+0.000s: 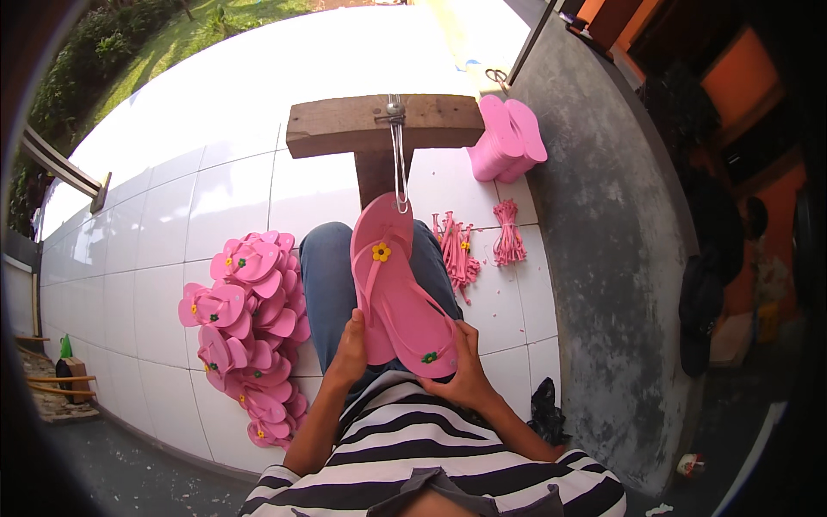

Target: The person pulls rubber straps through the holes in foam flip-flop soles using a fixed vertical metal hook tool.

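Observation:
In front of my lap I hold a pair of pink flip-flops that overlap each other. My left hand [347, 351] is closed on the heel end of the flip-flop with a yellow flower [381, 252] on its strap. Closed round the toe end of the other flip-flop [405, 320] is my right hand [465, 372]; that one bears a green flower. Just beyond the pair stands a T-shaped wooden stand [336, 126]. A white looped cord [398, 159] hangs from metal at its middle, its lower end against the upper flip-flop's tip.
Left of my legs lies a heap of pink flip-flops [267, 327] with small flowers. On the right are loose pink straps [455, 250], a tied bundle of straps [509, 237], and stacked pink soles [500, 142]. A black plastic bag [546, 412] lies by the grey ledge [612, 241].

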`<state>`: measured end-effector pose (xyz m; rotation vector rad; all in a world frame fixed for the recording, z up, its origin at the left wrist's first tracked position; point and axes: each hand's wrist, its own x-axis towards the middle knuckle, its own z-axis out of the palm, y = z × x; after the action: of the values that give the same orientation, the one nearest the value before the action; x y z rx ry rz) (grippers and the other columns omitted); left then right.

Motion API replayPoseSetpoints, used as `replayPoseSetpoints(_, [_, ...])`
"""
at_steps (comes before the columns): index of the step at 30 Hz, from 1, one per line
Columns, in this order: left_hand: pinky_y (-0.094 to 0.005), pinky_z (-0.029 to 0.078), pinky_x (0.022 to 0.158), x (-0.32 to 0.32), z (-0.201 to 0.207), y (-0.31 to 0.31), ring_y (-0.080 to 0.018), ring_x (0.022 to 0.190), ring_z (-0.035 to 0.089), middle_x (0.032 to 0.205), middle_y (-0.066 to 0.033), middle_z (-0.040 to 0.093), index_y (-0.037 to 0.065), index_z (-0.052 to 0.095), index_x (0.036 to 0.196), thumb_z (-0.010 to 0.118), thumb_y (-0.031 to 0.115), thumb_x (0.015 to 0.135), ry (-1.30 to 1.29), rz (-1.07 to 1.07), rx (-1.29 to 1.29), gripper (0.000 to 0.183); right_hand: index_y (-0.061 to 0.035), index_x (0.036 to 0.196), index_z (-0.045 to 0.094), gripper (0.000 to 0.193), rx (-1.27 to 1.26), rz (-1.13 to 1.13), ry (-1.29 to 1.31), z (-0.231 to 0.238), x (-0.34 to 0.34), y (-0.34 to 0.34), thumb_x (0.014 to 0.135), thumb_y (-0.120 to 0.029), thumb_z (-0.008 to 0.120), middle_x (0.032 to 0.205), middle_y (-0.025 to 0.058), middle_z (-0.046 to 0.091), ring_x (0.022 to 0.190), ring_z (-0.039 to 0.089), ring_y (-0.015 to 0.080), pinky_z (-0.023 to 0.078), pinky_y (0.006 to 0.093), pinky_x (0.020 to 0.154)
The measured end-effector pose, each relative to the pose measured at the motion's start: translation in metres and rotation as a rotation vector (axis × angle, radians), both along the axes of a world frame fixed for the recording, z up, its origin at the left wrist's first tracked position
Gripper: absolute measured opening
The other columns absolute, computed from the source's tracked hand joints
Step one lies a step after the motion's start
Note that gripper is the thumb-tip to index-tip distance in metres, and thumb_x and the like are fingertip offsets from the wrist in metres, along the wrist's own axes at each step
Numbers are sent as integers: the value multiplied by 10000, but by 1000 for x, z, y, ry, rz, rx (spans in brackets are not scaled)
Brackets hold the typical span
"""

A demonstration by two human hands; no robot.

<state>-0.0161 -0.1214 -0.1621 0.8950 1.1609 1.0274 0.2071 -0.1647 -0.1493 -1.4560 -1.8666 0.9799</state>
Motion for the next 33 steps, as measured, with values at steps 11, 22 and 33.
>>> replayPoseSetpoints(11, [-328, 439, 961, -36, 15, -16, -173, 1088, 568, 1182, -118, 626, -45, 511, 1303, 523, 549, 976, 99, -40, 76, 678, -24, 1503, 281, 1052, -49, -2, 333, 17, -65, 45, 663, -213, 886, 1372, 191, 338, 1328, 364, 336, 350, 427, 1113])
replayPoseSetpoints(22, [-296, 477, 885, -45, 23, -20, -121, 976, 597, 1054, -59, 664, -16, 611, 1165, 660, 340, 943, 53, -14, -9, 423, -40, 1535, 230, 1043, 50, 95, 249, 22, -91, 65, 707, -192, 846, 1382, 202, 322, 1319, 384, 363, 389, 430, 1084])
replayPoseSetpoints(33, [-281, 544, 832, -154, -31, 16, -149, 946, 645, 1085, -54, 656, 6, 592, 1166, 692, 219, 926, -141, 940, 208, 336, -68, 1489, 333, 709, -257, 177, 565, -50, -110, 61, 893, -119, 715, 1290, 110, 476, 1048, 567, 139, 480, 264, 835])
